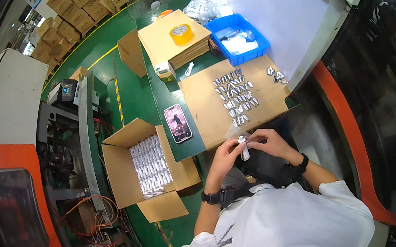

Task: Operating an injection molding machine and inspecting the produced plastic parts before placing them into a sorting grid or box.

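Near the table's front edge, my left hand (227, 155) and my right hand (271, 142) meet around a small white plastic piece (245, 153) with a rounded lower end and a knob-like top. The fingers of both hands are closed on it. Thin clear film, perhaps a bag, shows around the fingertips, though its shape is hard to make out. Just beyond my hands, several small shiny metal pieces (240, 99) lie in rows on a cardboard sheet (206, 107). A similar white piece (189, 68) rests farther back on the table.
To the left, an open carton (125, 175) holds many white pieces in rows. A phone (178, 123) lies on the green table (162, 98). Behind are stacked cardboard (156, 36), a tape roll (181, 34) and a blue bin (249, 57). Orange-trimmed machines (17, 197) flank the area.
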Demonstrator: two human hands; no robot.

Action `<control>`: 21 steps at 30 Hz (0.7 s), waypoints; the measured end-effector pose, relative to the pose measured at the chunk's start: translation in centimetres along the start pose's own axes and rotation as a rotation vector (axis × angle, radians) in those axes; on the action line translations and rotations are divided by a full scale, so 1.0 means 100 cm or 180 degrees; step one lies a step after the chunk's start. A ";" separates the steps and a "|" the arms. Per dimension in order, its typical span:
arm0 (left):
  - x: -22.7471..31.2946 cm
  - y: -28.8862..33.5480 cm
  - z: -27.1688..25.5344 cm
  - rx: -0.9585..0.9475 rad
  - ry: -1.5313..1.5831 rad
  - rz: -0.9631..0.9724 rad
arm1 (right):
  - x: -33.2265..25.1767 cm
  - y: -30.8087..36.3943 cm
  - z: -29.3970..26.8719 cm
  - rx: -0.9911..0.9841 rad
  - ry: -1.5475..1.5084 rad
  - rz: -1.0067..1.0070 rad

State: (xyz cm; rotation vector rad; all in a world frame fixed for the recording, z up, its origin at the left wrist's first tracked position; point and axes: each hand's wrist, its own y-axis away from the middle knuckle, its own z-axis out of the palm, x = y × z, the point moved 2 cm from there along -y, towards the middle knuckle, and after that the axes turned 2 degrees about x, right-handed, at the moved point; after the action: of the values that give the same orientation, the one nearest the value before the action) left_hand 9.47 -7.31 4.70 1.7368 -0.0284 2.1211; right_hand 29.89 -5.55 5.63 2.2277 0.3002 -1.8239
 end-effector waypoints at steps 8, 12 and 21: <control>0.014 0.019 0.008 -0.0527 -0.1356 -0.0035 | -0.005 0.006 -0.019 -0.0983 0.0741 -0.0170; 0.002 0.021 0.007 -0.0460 -0.1038 0.0051 | 0.004 0.009 -0.016 -0.0881 0.0343 0.0333; 0.001 0.041 -0.008 0.1478 -0.0059 0.0824 | 0.013 0.020 0.021 -0.0121 -0.1666 0.0958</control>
State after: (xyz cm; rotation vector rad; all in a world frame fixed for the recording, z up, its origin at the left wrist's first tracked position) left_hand 7.45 -10.82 5.59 2.1075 0.2686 2.4426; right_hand 28.84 -8.08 4.11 1.5806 -0.0952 -2.1049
